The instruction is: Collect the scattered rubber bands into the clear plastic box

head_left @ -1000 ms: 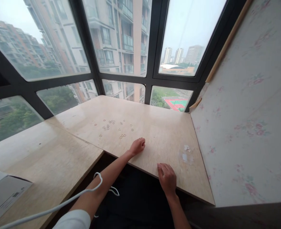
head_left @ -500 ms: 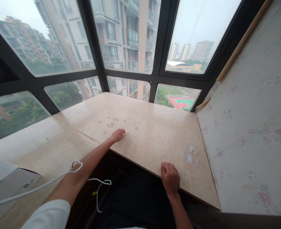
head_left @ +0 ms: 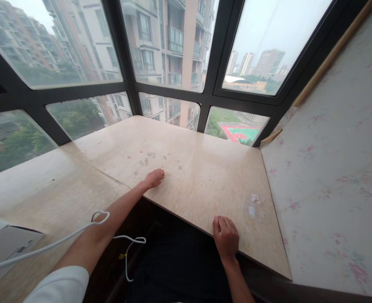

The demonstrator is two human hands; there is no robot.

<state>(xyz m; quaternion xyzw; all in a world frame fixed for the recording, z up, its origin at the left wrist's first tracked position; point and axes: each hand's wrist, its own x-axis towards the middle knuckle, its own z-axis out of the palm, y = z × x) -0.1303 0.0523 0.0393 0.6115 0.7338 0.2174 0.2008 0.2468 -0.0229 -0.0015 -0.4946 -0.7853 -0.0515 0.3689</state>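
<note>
Several small thin rings [head_left: 146, 160] lie scattered over the pale tabletop [head_left: 201, 181]. My left hand [head_left: 154, 178] reaches to the near side of these rings, its fingers pinched together low over the surface. A few rings [head_left: 168, 174] lie just right of its fingertips. What the pinch holds, if anything, is too small to make out. Resting at the table's near edge, my right hand [head_left: 226, 236] is closed with its fingers curled in. Whatever may be inside that hand is hidden.
Clear plastic packaging [head_left: 253, 208] lies on the right, near the floral wall [head_left: 325, 181]. A white cable [head_left: 62, 242] crosses over my left forearm. At lower left stands a white box [head_left: 12, 248]. Dark-framed windows [head_left: 169, 94] border the far side.
The camera view has shifted slightly. My left hand stays by the rings with its fingertips drawn a little closer in. My right hand rests in the same place.
</note>
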